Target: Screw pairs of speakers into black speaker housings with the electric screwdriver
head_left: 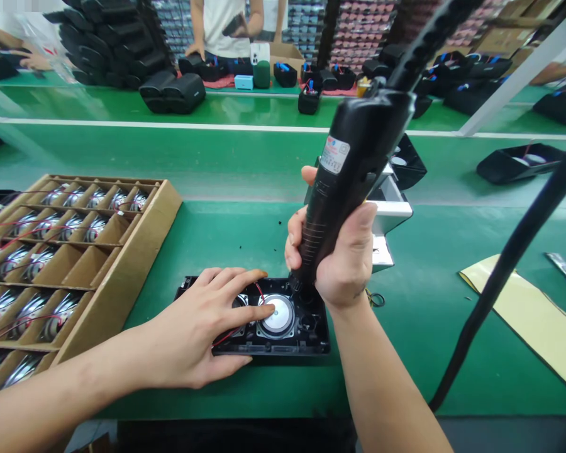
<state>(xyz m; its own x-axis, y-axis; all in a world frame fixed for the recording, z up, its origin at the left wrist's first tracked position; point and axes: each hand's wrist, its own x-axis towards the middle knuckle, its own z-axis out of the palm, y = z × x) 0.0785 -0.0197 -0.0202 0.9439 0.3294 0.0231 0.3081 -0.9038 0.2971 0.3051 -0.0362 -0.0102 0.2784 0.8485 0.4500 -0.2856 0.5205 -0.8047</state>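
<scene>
A black plastic speaker panel (306, 336) lies flat on the green bench in front of me. A round silver speaker driver (278, 316) with red wires sits in its middle. My left hand (202, 327) lies flat and open on the panel, fingertips pressing on the driver. My right hand (342, 258) is wrapped around a black electric screwdriver (353, 170), which stands tilted with its tip down at the panel's upper right area beside the driver.
A cardboard divider tray (122, 251) holding several silver drivers sits at the left. A white holder (389, 217) stands behind the screwdriver. A thick black cable (500, 270) hangs at the right over a yellow sheet (538, 321). Other people work at the far bench with black speaker housings (174, 91).
</scene>
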